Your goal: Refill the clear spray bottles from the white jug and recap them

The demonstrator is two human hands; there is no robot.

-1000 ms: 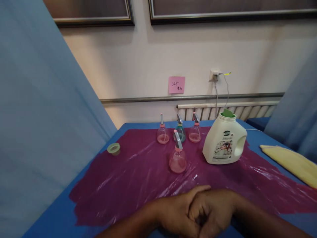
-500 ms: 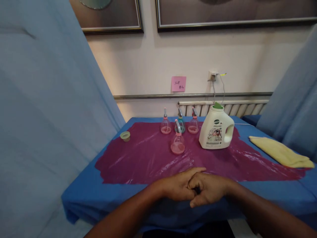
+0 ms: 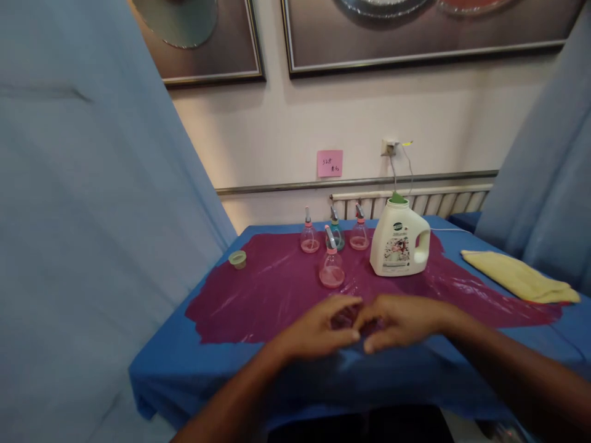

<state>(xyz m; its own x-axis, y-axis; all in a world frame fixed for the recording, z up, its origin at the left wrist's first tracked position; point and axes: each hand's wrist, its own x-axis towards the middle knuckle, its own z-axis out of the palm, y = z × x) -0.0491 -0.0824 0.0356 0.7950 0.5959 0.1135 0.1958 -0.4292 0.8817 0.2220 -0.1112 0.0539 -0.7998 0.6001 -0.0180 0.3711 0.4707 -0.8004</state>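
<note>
A small, round, pale-green plastic tub (image 3: 237, 259) stands left on the plum plastic sheet (image 3: 252, 301) covering the blue-draped surface (image 3: 178, 357). The bare left hand (image 3: 318, 329) curves, thumb and fingers parted; on its far side stands a clear spray bottle of pink liquid (image 3: 331, 272). The bare right hand (image 3: 404, 320), similarly parted, is just beside the left. Farther right: a cream plastic jug (image 3: 398, 246), then a folded yellow cloth (image 3: 519, 278).

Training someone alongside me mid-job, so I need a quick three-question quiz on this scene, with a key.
1. How many spray bottles stand on the purple sheet?
2. True or false: neither the left hand nor the right hand is touching a bottle.
3. As pictured, what lies right of the cream jug? a) yellow cloth b) pink note c) round tub

Key: 1. four; 2. true; 3. a
</note>
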